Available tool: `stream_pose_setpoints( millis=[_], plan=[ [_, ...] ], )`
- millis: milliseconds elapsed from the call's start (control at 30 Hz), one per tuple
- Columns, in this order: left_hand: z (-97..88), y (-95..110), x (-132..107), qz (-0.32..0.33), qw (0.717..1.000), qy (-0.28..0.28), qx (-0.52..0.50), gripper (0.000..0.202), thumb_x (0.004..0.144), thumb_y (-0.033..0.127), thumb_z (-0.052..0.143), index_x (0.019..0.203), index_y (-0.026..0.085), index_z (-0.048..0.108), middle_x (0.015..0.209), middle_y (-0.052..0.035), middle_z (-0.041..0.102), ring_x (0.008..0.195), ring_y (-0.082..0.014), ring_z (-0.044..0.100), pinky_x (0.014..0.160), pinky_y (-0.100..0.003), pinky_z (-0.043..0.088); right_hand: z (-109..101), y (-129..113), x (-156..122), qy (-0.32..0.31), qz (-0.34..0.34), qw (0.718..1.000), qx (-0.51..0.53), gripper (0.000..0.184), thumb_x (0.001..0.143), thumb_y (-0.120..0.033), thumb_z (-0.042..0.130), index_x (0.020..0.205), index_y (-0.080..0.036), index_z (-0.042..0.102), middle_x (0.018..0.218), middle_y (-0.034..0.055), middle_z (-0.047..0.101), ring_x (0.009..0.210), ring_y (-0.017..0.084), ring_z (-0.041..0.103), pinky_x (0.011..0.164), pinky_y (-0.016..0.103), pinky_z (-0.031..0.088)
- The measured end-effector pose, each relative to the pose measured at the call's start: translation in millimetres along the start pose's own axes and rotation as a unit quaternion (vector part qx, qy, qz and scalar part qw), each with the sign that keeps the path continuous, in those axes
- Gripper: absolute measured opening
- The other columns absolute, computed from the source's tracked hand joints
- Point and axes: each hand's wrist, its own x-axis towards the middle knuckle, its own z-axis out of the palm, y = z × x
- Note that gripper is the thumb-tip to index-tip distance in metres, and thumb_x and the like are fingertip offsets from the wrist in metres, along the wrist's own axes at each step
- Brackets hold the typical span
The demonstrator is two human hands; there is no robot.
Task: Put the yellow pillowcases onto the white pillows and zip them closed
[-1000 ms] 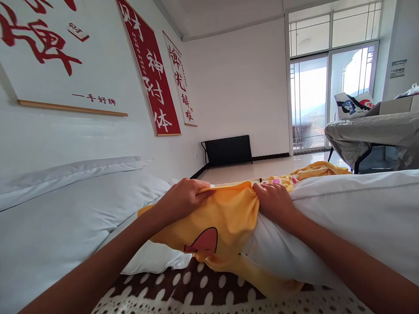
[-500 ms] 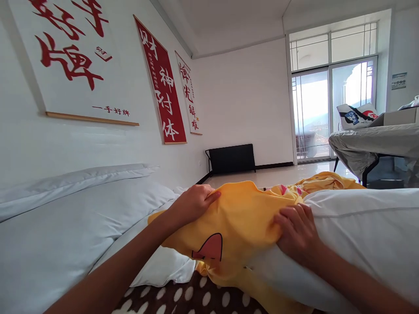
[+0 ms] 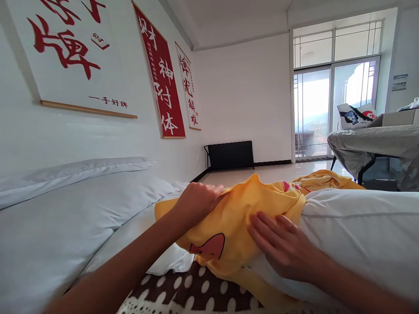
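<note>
A yellow pillowcase (image 3: 244, 237) with a pink bow print covers the left end of a white pillow (image 3: 356, 226), whose bare part stretches to the right. My left hand (image 3: 201, 200) is closed on the upper edge of the pillowcase, fingers wrapped over the cloth. Against its front lies my right hand (image 3: 281, 244), fingers stretched out and pressing on the fabric without gripping it. Part of the pillowcase hangs down in folds below, and what is inside the cloth is hidden.
White pillows (image 3: 75, 218) lie along the wall at left. Below is a brown blanket (image 3: 196, 292) with white dots. More yellow cloth (image 3: 327, 179) lies bunched behind the pillow. A covered table (image 3: 376, 139) bearing boxes stands at right; a black folded panel (image 3: 231, 155) leans at the far wall.
My right hand has let go of its bunch of cloth and moved left, now flat on the pillowcase. My left hand keeps its hold. The bow print has shifted slightly and spread wider.
</note>
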Motion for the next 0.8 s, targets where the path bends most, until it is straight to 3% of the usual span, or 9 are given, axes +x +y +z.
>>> stream_pose_setpoints(
  millis=[67,167,233,333,467,533,633,700,800],
  plan=[
    [1.4,3,-1,0.009,1.000,0.005,0.022,0.039,0.093,0.037,0.028,0.070,0.017,0.051,0.060,-0.0048,0.059,0.050,-0.0158,0.049,0.050,-0.027,0.014,1,-6,17,-0.065,-0.001,0.996,0.057,0.043,0.083,-0.028,0.041,0.120,-0.011,0.054,0.124,0.0144,0.056,0.111,0.029,0.047,0.087,0.042,0.034],
    [2.5,2,-1,0.001,1.000,0.018,0.001,0.044,0.094,0.043,0.026,0.067,0.018,0.050,0.058,-0.0040,0.058,0.048,-0.0150,0.044,0.050,-0.027,0.013,5,-17,41,-0.112,0.039,0.986,0.113,0.043,0.085,-0.035,0.042,0.120,-0.013,0.053,0.100,0.0121,0.064,0.087,0.024,0.054,0.075,0.039,0.038],
    [2.5,0,0,-0.016,0.998,0.023,-0.062,0.049,0.093,0.049,0.024,0.063,0.018,0.047,0.056,-0.0021,0.055,0.048,-0.0135,0.041,0.050,-0.027,0.015,11,-23,54,-0.114,0.070,0.985,0.105,0.045,0.087,-0.029,0.042,0.127,-0.011,0.046,0.086,0.0093,0.064,0.074,0.021,0.054,0.067,0.035,0.037],
    [3.0,-4,1,-0.057,0.979,0.019,-0.196,0.052,0.090,0.055,0.028,0.057,0.017,0.041,0.052,0.0011,0.048,0.050,-0.0112,0.036,0.052,-0.025,0.019,27,-26,64,-0.115,0.077,0.988,0.068,0.053,0.084,-0.018,0.044,0.136,-0.008,0.034,0.080,0.0077,0.062,0.067,0.019,0.053,0.057,0.032,0.034],
    [7.2,-11,1,-0.100,0.935,0.013,-0.341,0.053,0.086,0.058,0.036,0.054,0.017,0.027,0.051,0.0038,0.032,0.051,-0.0090,0.027,0.050,-0.024,0.021,46,-19,62,-0.074,0.044,0.996,0.031,0.049,0.084,-0.014,0.043,0.133,-0.010,0.039,0.079,0.0064,0.062,0.065,0.018,0.053,0.054,0.031,0.033],
    [9.6,-15,0,-0.115,0.920,0.014,-0.375,0.052,0.085,0.057,0.038,0.056,0.017,0.023,0.052,0.0044,0.026,0.051,-0.0084,0.023,0.048,-0.024,0.020,51,-16,56,-0.017,0.009,1.000,0.025,0.039,0.086,-0.015,0.042,0.124,-0.009,0.049,0.083,0.0076,0.063,0.070,0.018,0.054,0.059,0.032,0.037],
    [11.5,-17,1,-0.123,0.921,0.019,-0.369,0.051,0.085,0.057,0.038,0.056,0.017,0.023,0.052,0.0044,0.025,0.051,-0.0085,0.023,0.048,-0.024,0.019,57,-16,49,0.031,-0.001,0.999,0.018,0.035,0.088,-0.016,0.041,0.118,-0.006,0.055,0.111,0.0132,0.062,0.097,0.023,0.055,0.079,0.036,0.039],
    [12.1,-14,3,-0.113,0.926,0.026,-0.358,0.051,0.085,0.056,0.038,0.055,0.017,0.025,0.052,0.0042,0.026,0.052,-0.0088,0.024,0.049,-0.024,0.020,61,-19,46,0.023,0.017,0.999,0.022,0.039,0.090,-0.021,0.040,0.124,-0.006,0.051,0.129,0.0142,0.053,0.116,0.027,0.046,0.091,0.038,0.035],
    [13.1,-10,4,-0.093,0.930,0.031,-0.355,0.051,0.086,0.055,0.037,0.054,0.017,0.029,0.052,0.0041,0.029,0.052,-0.0088,0.026,0.051,-0.024,0.022,67,-19,45,-0.015,0.037,0.998,0.050,0.048,0.094,-0.036,0.036,0.132,-0.008,0.044,0.140,0.0132,0.042,0.129,0.026,0.035,0.098,0.040,0.030]
  ],
)
